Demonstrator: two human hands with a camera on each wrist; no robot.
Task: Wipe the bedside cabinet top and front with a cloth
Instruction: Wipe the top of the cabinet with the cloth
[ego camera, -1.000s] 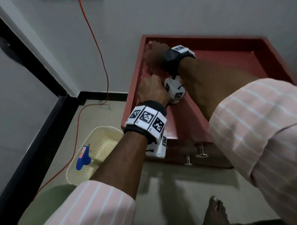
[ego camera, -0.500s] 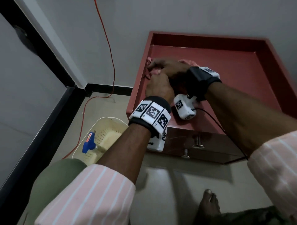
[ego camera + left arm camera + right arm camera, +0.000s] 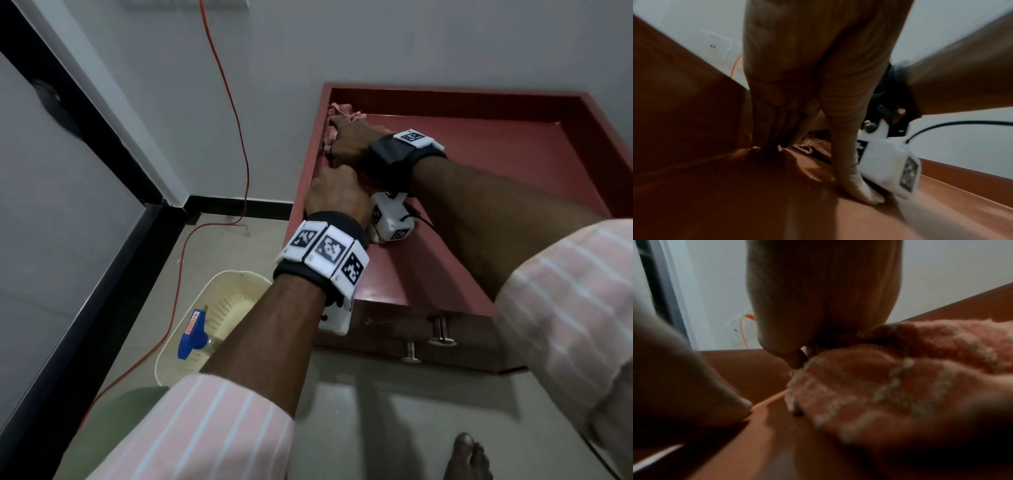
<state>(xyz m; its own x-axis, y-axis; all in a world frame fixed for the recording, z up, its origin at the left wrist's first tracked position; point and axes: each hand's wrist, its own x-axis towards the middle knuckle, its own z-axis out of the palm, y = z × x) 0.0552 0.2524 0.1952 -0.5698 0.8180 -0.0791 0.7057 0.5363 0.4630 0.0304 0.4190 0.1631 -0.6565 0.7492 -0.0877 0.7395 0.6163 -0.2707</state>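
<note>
Head view shows our right hand [image 3: 349, 138] bunching the cloth [image 3: 337, 118] in the cabinet's [image 3: 513, 164] far-left corner, left hand [image 3: 334, 195] fingertips braced straight on top; rim could snag it.

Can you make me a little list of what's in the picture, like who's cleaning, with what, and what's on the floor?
place: red bedside cabinet, raised rim, against a grey wall
cloth: pink cloth, bunched in the top's back left corner
right hand: right hand pressing on the cloth
left hand: left hand just in front of it, fingers on the cabinet top; whether it holds cloth is unclear
cabinet front: two metal knobs
floor: cream basket holding a blue spray bottle; orange cable; a bare foot
</note>
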